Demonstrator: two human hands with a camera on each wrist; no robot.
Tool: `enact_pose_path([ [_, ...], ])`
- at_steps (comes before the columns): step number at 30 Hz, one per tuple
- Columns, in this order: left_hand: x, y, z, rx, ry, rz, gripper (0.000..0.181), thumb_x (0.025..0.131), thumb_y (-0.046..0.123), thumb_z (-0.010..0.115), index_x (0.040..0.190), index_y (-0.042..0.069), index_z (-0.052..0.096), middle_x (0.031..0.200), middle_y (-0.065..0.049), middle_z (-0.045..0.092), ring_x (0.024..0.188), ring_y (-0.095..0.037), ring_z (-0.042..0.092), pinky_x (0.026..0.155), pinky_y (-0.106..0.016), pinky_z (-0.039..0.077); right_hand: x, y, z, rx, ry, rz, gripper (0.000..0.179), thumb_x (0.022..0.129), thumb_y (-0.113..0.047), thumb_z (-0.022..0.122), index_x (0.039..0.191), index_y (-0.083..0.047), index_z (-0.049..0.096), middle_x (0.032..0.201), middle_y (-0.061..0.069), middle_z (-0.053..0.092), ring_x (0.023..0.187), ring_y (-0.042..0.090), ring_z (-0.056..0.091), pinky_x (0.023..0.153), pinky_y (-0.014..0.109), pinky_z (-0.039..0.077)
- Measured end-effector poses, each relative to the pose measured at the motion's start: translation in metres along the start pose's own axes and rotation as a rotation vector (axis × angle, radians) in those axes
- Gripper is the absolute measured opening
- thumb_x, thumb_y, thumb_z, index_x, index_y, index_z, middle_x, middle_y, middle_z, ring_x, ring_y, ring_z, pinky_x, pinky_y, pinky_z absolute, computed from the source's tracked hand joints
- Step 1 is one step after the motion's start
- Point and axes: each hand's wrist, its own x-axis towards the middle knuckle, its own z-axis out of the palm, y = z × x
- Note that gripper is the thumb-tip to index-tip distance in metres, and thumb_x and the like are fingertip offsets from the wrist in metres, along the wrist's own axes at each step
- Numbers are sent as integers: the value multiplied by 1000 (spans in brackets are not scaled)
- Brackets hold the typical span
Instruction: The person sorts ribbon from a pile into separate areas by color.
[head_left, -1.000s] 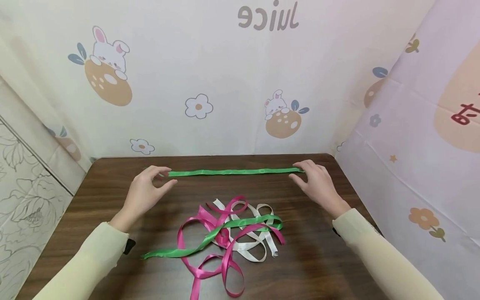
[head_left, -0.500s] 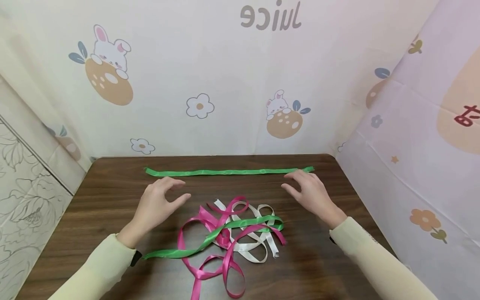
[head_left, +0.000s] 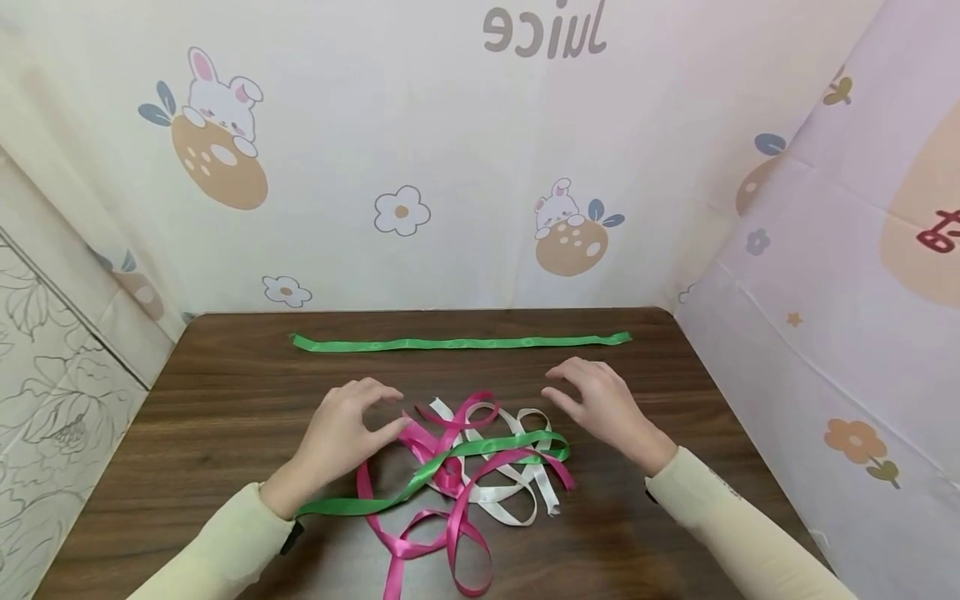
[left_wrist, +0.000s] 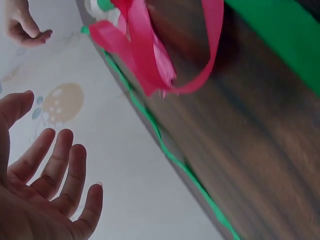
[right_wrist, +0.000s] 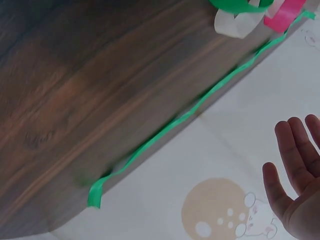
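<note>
My left hand (head_left: 341, 429) hovers at the left side of a loose tangle of ribbons, its fingers relaxed and holding nothing. The tangle has a pink ribbon (head_left: 459, 521), a white ribbon (head_left: 501, 510) and a green ribbon (head_left: 401, 493) lying across them. My right hand (head_left: 600, 404) is off to the right of the tangle, thumb and fingers apart with nothing between them. Along the back of the table a second green ribbon (head_left: 465, 343) lies stretched out nearly straight. In the left wrist view, the pink ribbon (left_wrist: 142, 45) loops up beyond the spread fingers (left_wrist: 75, 170).
The dark wooden table (head_left: 217, 417) reaches back to a printed curtain (head_left: 465, 250) with rabbits and flowers. Another curtain panel (head_left: 795, 333) hangs along the right side. The far green ribbon runs close to the back edge.
Both hands have left the ends of the straight green ribbon and come back toward the tangle, moving inward. The straight ribbon stays in place, with both its ends now visible.
</note>
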Motion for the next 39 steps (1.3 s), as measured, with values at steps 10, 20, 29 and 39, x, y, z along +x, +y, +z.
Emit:
enact_pose_path([
  [10, -5, 10, 16, 15, -66, -11, 32, 78, 30, 91, 103, 17, 78, 93, 4, 73, 83, -14, 63, 80, -37, 49, -6, -4, 8, -16, -95, 57, 23, 88, -32, 82, 102, -14, 78, 95, 0, 77, 86, 19, 72, 87, 47, 58],
  [20, -7, 19, 35, 24, -157, 1, 31, 80, 37, 89, 99, 16, 78, 85, 4, 71, 78, -16, 61, 79, -36, 48, -13, -4, 19, 2, -210, 101, 18, 91, -30, 80, 100, -15, 79, 94, -2, 77, 81, 12, 71, 82, 43, 58],
  [29, -8, 27, 48, -8, -198, -28, 29, 78, 35, 90, 98, 17, 79, 84, 4, 71, 78, -15, 62, 81, -37, 47, -21, -3, 28, 36, -299, 153, 21, 91, -31, 80, 104, -14, 79, 99, -1, 77, 85, 12, 70, 82, 41, 60],
  [39, -10, 28, 61, 12, -218, -28, 32, 77, 37, 91, 99, 16, 79, 88, 5, 74, 79, -12, 61, 82, -37, 48, -25, -3, 33, 35, -351, 169, 20, 93, -33, 77, 103, -17, 79, 100, -2, 75, 89, 14, 69, 83, 42, 57],
])
